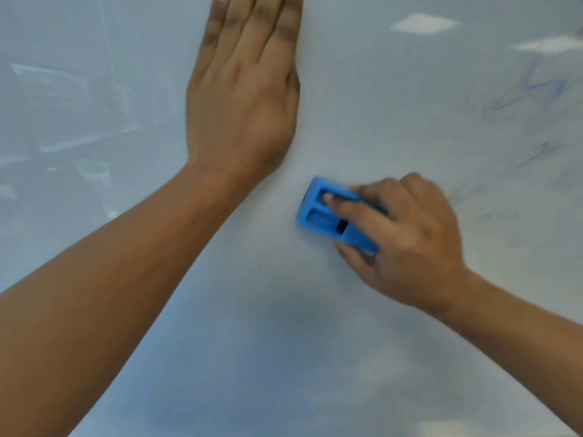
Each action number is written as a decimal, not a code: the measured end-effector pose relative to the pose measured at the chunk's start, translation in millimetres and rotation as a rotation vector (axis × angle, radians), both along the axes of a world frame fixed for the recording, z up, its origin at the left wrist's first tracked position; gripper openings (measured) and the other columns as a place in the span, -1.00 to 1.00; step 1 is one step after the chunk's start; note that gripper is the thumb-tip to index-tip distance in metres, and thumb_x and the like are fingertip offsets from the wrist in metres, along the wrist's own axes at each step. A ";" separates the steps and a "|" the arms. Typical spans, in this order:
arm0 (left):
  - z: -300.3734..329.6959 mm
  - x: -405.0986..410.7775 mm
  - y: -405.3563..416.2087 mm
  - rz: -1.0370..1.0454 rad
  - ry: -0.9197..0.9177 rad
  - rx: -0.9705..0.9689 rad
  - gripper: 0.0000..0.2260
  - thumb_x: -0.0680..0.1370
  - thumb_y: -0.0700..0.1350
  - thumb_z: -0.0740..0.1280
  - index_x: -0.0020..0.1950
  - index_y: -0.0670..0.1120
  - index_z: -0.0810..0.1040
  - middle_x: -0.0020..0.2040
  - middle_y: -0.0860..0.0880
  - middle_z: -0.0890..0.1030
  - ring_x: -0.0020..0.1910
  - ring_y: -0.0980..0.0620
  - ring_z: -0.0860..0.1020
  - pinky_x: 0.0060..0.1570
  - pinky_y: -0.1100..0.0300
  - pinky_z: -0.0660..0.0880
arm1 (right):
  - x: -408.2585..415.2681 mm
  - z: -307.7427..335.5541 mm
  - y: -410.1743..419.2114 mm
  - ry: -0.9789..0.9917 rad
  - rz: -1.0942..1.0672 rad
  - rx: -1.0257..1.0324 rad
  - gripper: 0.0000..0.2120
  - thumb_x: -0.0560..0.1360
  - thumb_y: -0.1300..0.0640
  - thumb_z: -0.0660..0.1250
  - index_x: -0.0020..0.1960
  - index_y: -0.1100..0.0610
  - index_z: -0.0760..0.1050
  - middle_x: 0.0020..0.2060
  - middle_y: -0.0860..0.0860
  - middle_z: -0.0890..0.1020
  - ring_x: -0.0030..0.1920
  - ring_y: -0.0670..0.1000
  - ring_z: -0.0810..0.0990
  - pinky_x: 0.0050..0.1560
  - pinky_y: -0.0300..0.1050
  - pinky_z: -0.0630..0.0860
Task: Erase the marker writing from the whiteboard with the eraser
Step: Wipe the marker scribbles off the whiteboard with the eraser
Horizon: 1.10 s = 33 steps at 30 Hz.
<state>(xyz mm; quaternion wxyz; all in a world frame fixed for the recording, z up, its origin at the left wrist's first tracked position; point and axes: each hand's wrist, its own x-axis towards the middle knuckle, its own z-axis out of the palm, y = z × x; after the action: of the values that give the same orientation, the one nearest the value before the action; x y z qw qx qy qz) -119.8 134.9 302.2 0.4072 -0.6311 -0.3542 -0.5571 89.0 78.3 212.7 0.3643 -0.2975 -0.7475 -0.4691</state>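
Note:
The whiteboard [284, 357] fills the whole view, glossy and pale grey-blue. My right hand [407, 244] grips a blue plastic eraser [318, 216] and presses it flat on the board right of centre; one fingertip sits in a recess on the eraser's back. The eraser looks slightly motion-blurred. Faint blue and dark marker writing [536, 93] remains at the upper right, with thinner smeared strokes [467, 193] just right of my right hand. My left hand [243, 99] lies flat on the board at the upper middle, fingers straight and together, holding nothing.
Bright patches at the upper right are reflections of ceiling lights [424, 23] on the board. Pale reflections of the room [72, 143] cover the left side. A dull wiped haze spreads over the lower middle of the board.

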 end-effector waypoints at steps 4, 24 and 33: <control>-0.6 0.3 1.6 -0.007 0.003 0.020 -0.53 0.65 -0.21 0.06 0.59 -0.20 0.24 0.59 -0.18 0.28 0.59 -0.16 0.21 0.59 0.00 0.02 | 50.5 51.1 -3.1 0.413 -0.089 0.090 -0.61 0.45 -0.08 0.49 0.13 0.15 0.56 0.03 0.14 0.54 -0.03 0.19 0.51 -0.02 -0.04 0.39; -10.9 72.5 -10.1 -0.088 0.092 -0.019 -0.53 0.62 -0.21 0.12 0.54 -0.28 0.30 0.58 -0.20 0.25 0.58 -0.14 0.20 0.57 -0.07 0.12 | 86.1 -18.1 -12.8 0.207 0.007 0.006 -0.76 0.42 0.00 0.50 0.05 0.06 0.65 0.05 -0.01 0.54 -0.10 0.02 0.51 -0.11 -0.10 0.50; -14.3 73.3 -0.1 -0.070 0.102 0.042 -0.53 0.63 -0.18 0.10 0.54 -0.26 0.31 0.59 -0.16 0.28 0.59 -0.08 0.21 0.59 -0.02 0.11 | 113.0 125.3 -15.4 0.459 -0.071 0.096 -0.59 0.44 -0.15 0.43 0.24 -0.02 0.59 0.11 -0.08 0.57 -0.02 0.02 0.52 -0.04 -0.06 0.52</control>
<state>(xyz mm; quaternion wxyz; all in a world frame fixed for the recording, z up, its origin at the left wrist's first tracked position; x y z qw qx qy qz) -46.5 134.7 287.9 0.4183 -0.6618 -0.2990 -0.5456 202.1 62.9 338.0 0.5220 -0.4047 -0.6108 -0.4367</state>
